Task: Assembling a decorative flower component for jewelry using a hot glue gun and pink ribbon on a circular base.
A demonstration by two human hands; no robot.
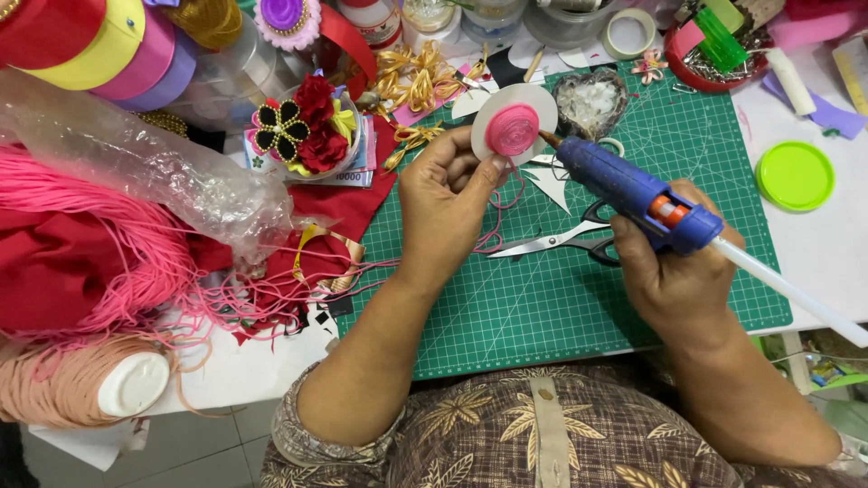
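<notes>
My left hand (pixel 449 192) holds up a white paper disc (pixel 540 106) with a coil of pink cord (pixel 512 130) wound on its face; the cord's loose end trails down past my fingers. My right hand (pixel 674 262) grips a blue hot glue gun (pixel 633 190) with an orange trigger and a white glue stick (pixel 796 294) sticking out of its back. The gun's nozzle touches the right edge of the pink coil. Both hands hover over a green cutting mat (pixel 542 307).
Scissors (pixel 561 239) lie on the mat under the gun. A heap of pink cord (pixel 99 253) and red cloth fills the left. Ribbon rolls (pixel 108 45), fabric flowers (pixel 303 126), a heart-shaped dish (pixel 589 101) and a green lid (pixel 795 175) surround the mat.
</notes>
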